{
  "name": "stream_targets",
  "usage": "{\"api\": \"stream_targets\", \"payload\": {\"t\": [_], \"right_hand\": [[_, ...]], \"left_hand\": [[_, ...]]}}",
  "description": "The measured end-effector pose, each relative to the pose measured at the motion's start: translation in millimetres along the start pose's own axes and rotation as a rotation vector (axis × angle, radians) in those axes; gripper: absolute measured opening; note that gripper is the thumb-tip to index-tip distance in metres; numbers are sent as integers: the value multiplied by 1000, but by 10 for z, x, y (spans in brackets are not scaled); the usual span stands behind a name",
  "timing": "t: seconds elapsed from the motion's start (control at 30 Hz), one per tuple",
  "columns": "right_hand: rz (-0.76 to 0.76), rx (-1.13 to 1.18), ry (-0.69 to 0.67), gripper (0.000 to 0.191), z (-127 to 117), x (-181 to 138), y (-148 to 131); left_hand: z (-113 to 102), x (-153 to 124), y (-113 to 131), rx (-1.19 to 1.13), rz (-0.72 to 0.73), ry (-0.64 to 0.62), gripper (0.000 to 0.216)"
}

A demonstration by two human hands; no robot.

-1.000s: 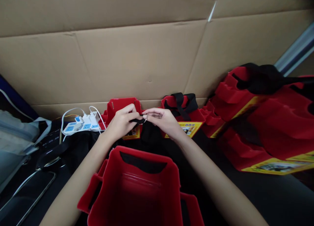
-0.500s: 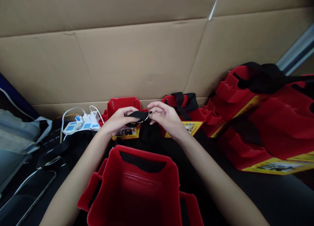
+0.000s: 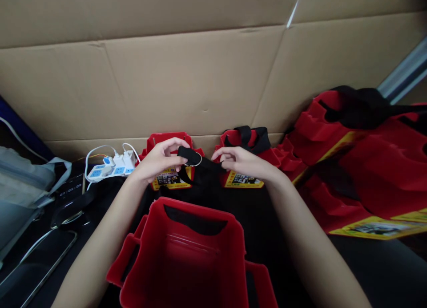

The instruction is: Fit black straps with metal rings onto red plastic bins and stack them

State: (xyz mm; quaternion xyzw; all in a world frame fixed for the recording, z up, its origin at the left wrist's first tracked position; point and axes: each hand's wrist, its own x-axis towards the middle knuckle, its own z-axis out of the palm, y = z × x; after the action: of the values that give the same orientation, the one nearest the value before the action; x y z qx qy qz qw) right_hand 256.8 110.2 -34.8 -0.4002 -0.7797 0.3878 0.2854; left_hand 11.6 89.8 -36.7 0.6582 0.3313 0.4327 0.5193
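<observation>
My left hand (image 3: pixel 162 159) pinches a black webbing strap (image 3: pixel 187 154) where it loops around a metal ring (image 3: pixel 200 160). From the ring the strap runs on toward my right hand (image 3: pixel 247 161), whose curled fingers are closed on its far end. Below both hands, close to me, stands a red plastic bin (image 3: pixel 183 252) with its mouth facing up. It has side loops and a slot in its far wall with black material showing through. Behind my left hand sits another red bin (image 3: pixel 169 139) with a yellow label, partly hidden.
Behind my right hand is a red bin with black straps (image 3: pixel 246 134). More red bins (image 3: pixel 376 165) are stacked at right. A power strip (image 3: pixel 111 170) with white plugs, a phone (image 3: pixel 68 192) and a grey bag (image 3: pixel 23 188) lie left. Cardboard (image 3: pixel 193 85) forms the back wall.
My right hand has moved right, away from the ring, drawing the strap out between the hands. My left hand keeps hold at the ring, which now faces me more.
</observation>
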Motion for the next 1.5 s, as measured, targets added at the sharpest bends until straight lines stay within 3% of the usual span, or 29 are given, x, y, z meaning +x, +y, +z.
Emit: {"api": "stream_targets", "payload": {"t": [0.13,0.23,0.3,0.37,0.43,0.5,0.57,0.7,0.8,0.9,0.97,1.03,1.1,1.17,1.33,1.5], "right_hand": [[-95,68,23,25,125,20,-56],[-165,196,-166,27,232,7,-136],[-156,281,-231,23,295,1,-167],[-140,400,-119,19,369,13,-170],[-136,514,83,21,470,46,-152],[-156,536,266,25,593,87,-127],[-183,485,350,28,708,118,-115],[-206,331,270,21,743,89,-156],[-225,7,252,20,567,19,-190],[-364,-226,337,43,377,-28,-191],[-506,-247,211,67,318,-35,-184],[-606,-205,33,64,318,-31,-180],[-659,-171,-19,42,343,-24,-179],[-671,-180,27,30,362,-21,-178],[-662,-274,90,42,350,-22,-167],[-644,-319,163,24,316,-20,-161]], "left_hand": [[59,-15,33,83,70,-35,30],[95,-24,53,63,89,-24,33],[105,-21,54,21,96,55,39],[101,-16,48,-2,111,202,39],[92,-14,40,44,103,296,27],[89,-10,24,148,78,227,21],[94,3,-2,230,89,77,21],[80,46,-64,244,193,7,22],[38,39,-49,295,198,-66,22],[26,-10,28,419,173,-187,21],[46,-44,80,488,159,-291,21],[74,-67,109,517,150,-348,22],[97,-75,114,497,126,-330,22],[116,-73,102,427,100,-272,24],[201,-36,29,213,96,-103,27],[216,9,-29,133,83,10,30]]}}
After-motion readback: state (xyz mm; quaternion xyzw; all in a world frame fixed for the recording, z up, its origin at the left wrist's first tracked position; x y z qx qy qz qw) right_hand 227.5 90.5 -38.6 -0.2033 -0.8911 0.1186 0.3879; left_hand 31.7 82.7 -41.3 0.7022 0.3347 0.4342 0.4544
